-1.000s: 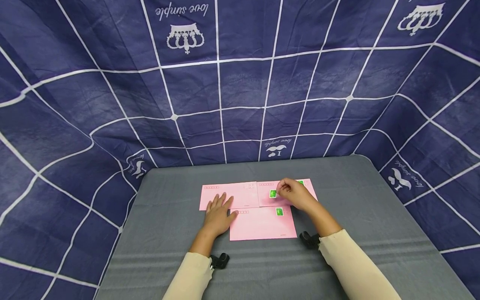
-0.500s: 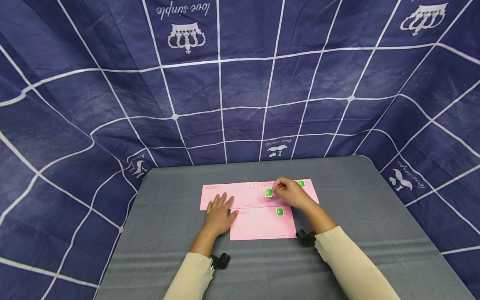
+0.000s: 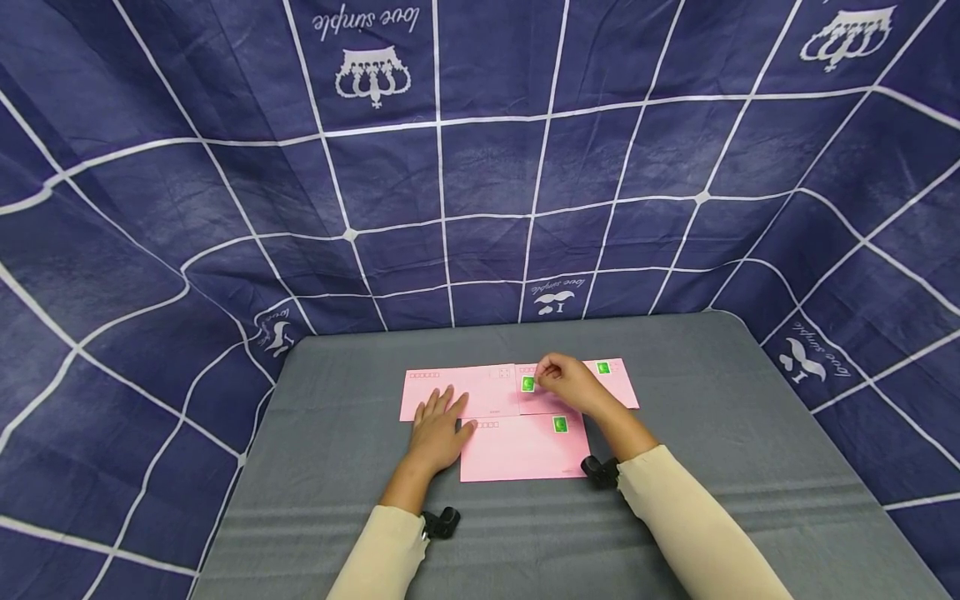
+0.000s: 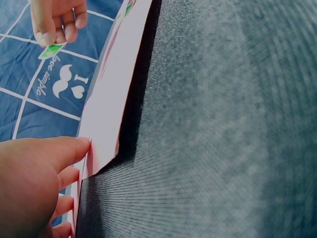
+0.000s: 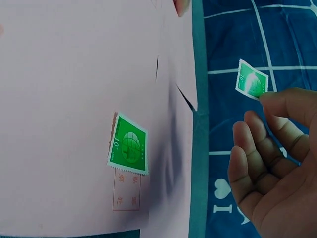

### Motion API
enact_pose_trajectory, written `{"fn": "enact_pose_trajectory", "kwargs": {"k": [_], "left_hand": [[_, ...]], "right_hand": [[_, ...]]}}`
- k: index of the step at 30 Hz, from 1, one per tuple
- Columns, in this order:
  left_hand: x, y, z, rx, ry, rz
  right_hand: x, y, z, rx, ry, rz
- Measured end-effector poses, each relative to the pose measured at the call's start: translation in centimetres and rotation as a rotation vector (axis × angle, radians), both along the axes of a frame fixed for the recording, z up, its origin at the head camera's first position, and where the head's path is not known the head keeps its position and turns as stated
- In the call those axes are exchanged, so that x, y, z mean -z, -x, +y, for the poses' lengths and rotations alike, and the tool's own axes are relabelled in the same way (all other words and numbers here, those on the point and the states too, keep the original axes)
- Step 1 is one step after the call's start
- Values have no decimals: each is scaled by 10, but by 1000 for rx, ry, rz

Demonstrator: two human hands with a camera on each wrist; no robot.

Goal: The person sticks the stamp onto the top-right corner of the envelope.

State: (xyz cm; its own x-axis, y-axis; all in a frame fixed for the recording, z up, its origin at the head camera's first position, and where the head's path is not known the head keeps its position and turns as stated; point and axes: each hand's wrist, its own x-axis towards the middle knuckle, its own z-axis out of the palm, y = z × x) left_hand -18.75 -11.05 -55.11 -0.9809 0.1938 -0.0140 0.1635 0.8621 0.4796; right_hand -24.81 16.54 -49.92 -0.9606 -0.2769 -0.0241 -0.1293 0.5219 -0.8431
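Observation:
My right hand (image 3: pixel 570 385) pinches a green postage stamp (image 3: pixel 528 384) by its edge between thumb and fingertip. The right wrist view shows this stamp (image 5: pixel 251 79) held up, its white perforated border visible. Below it in the head view is the back right pink envelope (image 3: pixel 622 390), which bears a stamp (image 3: pixel 603 367) at its top right. My left hand (image 3: pixel 435 433) lies with fingers spread on the back left envelope (image 3: pixel 491 392), which has printed boxes in its upper right corner. Its thumb reaches the top left corner of the front envelope (image 3: pixel 517 457).
Another green stamp (image 3: pixel 560 424) sits on the front envelope's upper right. All three envelopes lie edge to edge on a grey cloth-covered table (image 3: pixel 330 467). A dark blue curtain (image 3: pixel 480 183) with white lines hangs behind and at both sides.
My right hand has moved left over the back right envelope with the stamp, uncovering more of that envelope's own stamp. The left hand has stayed in place.

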Motion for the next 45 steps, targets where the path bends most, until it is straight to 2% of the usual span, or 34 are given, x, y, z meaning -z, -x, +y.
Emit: {"fn": "enact_pose_trajectory", "kwargs": {"k": [15,34,45], "left_hand": [[5,2,0,-4,1,-8],[1,-2,0,5,8,4],[2,0,1,2,7,13]], "right_hand": [[16,13,-13,35,6,-4],[26,24,-33,44,-1,-23],[27,29,-43,53,-13,-14]]}}
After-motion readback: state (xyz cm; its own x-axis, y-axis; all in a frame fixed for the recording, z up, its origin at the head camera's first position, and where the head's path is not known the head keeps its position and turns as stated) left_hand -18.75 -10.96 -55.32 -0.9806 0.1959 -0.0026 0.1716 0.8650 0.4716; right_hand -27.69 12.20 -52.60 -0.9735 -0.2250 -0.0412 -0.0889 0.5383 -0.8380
